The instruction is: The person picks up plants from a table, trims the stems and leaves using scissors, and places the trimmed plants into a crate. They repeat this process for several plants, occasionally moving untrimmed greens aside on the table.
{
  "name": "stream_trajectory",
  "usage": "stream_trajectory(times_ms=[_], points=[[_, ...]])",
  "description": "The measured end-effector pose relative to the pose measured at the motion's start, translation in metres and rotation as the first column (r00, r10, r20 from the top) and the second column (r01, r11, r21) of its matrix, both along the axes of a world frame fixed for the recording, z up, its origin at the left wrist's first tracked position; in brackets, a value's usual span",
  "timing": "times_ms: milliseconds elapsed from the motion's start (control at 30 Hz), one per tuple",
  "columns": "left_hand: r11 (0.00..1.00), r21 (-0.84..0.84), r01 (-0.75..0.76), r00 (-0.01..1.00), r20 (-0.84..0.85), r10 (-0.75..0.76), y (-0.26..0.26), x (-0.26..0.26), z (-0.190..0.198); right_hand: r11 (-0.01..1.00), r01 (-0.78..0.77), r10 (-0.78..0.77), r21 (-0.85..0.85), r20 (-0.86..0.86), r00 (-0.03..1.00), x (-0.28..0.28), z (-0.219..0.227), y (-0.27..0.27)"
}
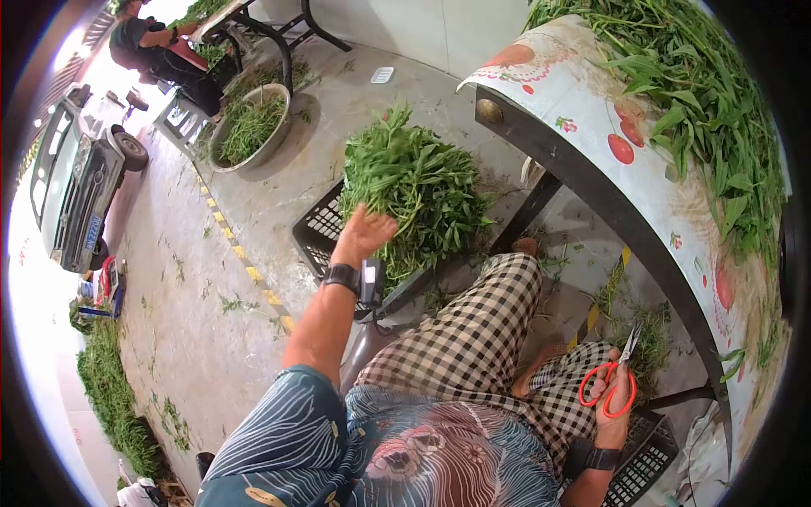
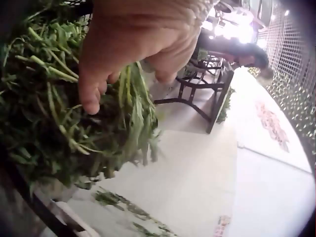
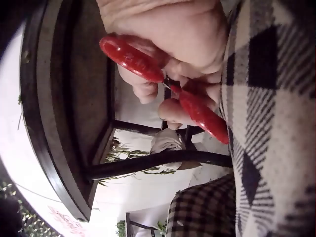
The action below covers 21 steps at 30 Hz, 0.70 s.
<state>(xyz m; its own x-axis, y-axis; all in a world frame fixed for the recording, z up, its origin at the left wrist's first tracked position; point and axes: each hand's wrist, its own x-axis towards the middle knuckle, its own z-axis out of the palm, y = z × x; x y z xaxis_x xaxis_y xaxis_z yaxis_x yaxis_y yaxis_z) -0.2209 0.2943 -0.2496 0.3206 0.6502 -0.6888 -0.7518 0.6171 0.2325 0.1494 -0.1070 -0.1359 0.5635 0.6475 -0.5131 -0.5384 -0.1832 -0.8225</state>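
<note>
Long green leafy stems (image 1: 422,194) are heaped in a black plastic crate (image 1: 321,224) on the floor. My left hand (image 1: 365,235) is at the near-left side of the heap, its fingers extended; in the left wrist view the hand (image 2: 133,44) reaches over the stems (image 2: 54,108), and whether it touches them is unclear. My right hand (image 1: 615,397) holds red-handled scissors (image 1: 619,389) beside the checked trousers, blades pointing up and away. The right wrist view shows the fingers curled about the red handles (image 3: 202,116).
A table with a fruit-patterned cover (image 1: 583,101) and more greens stands at right. A round tub (image 1: 283,135) of greens, a seated person (image 1: 165,51) and a vehicle (image 1: 76,186) are farther left. Another black crate (image 1: 646,465) sits by my right arm.
</note>
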Motion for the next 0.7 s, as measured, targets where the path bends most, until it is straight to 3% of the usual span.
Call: stream_trajectory(times_ms=[67,133,167,200,233,300,400,467,567,600,700], points=[[0.998,0.007,0.061,0.998,-0.017,-0.061,-0.007,0.006,-0.005,1.000,0.006,-0.006,0.003,-0.002,1.000,0.000,-0.001,-0.002],[0.994,0.108,0.028,0.985,-0.170,-0.010,-0.002,0.003,-0.004,1.000,0.031,-0.031,0.002,-0.008,0.999,0.000,-0.003,-0.004],[0.987,0.159,0.017,0.970,-0.244,0.023,0.003,0.000,-0.003,1.000,0.021,-0.021,0.018,-0.010,1.000,0.000,-0.004,-0.005],[0.977,0.167,-0.134,0.936,-0.303,0.180,0.016,-0.009,-0.012,0.999,0.011,-0.011,0.034,-0.013,1.000,0.002,-0.006,-0.006],[0.964,0.243,-0.106,0.842,-0.495,0.217,0.025,-0.018,-0.017,0.999,0.003,-0.002,0.051,-0.014,1.000,0.003,-0.007,-0.006],[0.931,0.364,0.000,0.540,-0.784,0.307,0.035,-0.028,-0.016,0.999,0.013,-0.012,0.047,-0.033,0.999,0.003,-0.006,-0.005],[0.944,0.269,0.193,0.444,-0.881,0.161,0.038,-0.028,0.005,0.999,0.008,-0.007,0.033,-0.022,1.000,0.003,-0.005,-0.004],[0.859,0.266,0.438,0.341,-0.933,0.115,0.033,-0.013,0.000,1.000,-0.002,0.002,0.017,-0.008,1.000,0.003,-0.003,-0.003],[0.744,0.099,0.661,0.112,-0.993,0.032,0.038,0.017,-0.001,1.000,-0.010,0.010,0.000,0.005,1.000,0.000,0.000,0.002],[0.693,0.165,0.701,0.210,-0.978,0.021,0.035,0.024,0.000,1.000,-0.009,0.009,-0.004,0.010,1.000,0.000,0.000,0.002],[0.599,0.119,0.792,0.040,-0.989,0.143,0.023,0.038,-0.028,1.000,-0.021,0.021,-0.011,0.008,1.000,0.001,-0.001,0.006]])
